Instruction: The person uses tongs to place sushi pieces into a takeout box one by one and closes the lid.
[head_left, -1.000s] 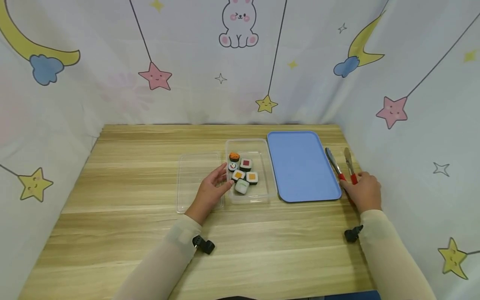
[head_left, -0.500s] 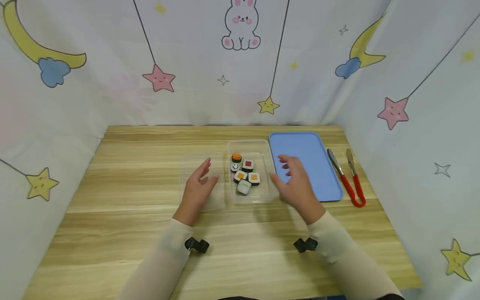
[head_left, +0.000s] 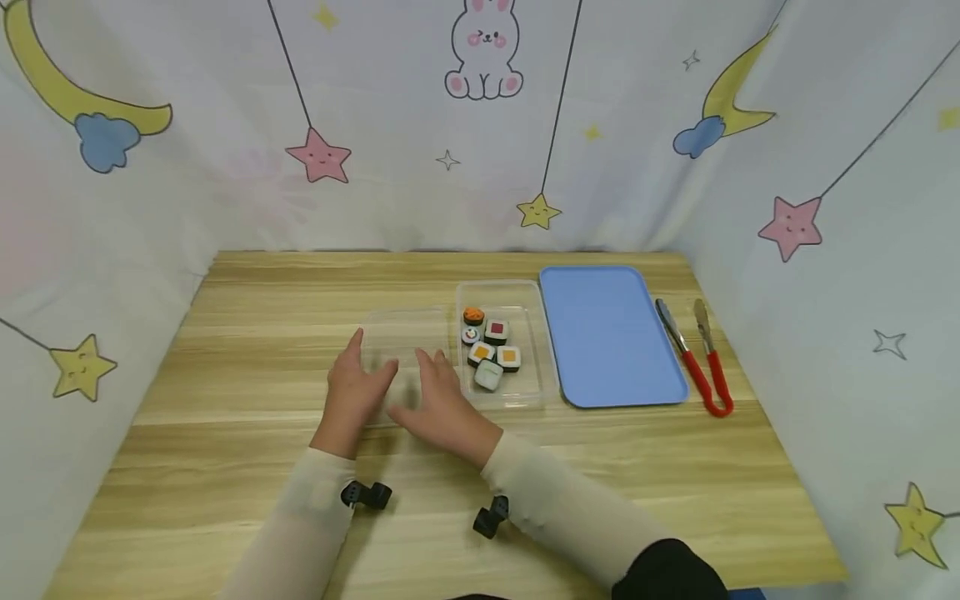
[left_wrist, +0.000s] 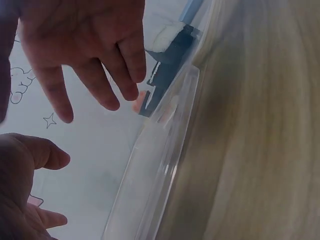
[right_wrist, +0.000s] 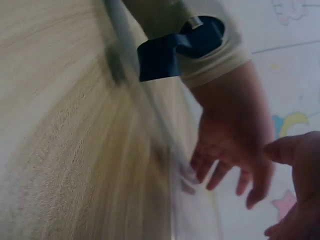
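Observation:
My left hand hovers at the left edge of a clear plastic lid, fingers relaxed and spread. Opposite it, my right hand is over the lid's right side, thumb and fingers apart. Neither hand holds anything. Both hands partly hide the lid in the head view; its clear rim shows below the hands in the left wrist view. Just right of the lid stands a clear plastic box with several sushi pieces inside, among them an orange-topped one and a pale green one.
A blue tray lies right of the box. Farther right, red-handled metal tongs rest spread on the wooden table. A patterned white curtain encloses the back and sides.
My right hand has let go of the tongs and swept left across the tray and box to the lid. The left hand has left the box's side and shifted left to the lid's edge.

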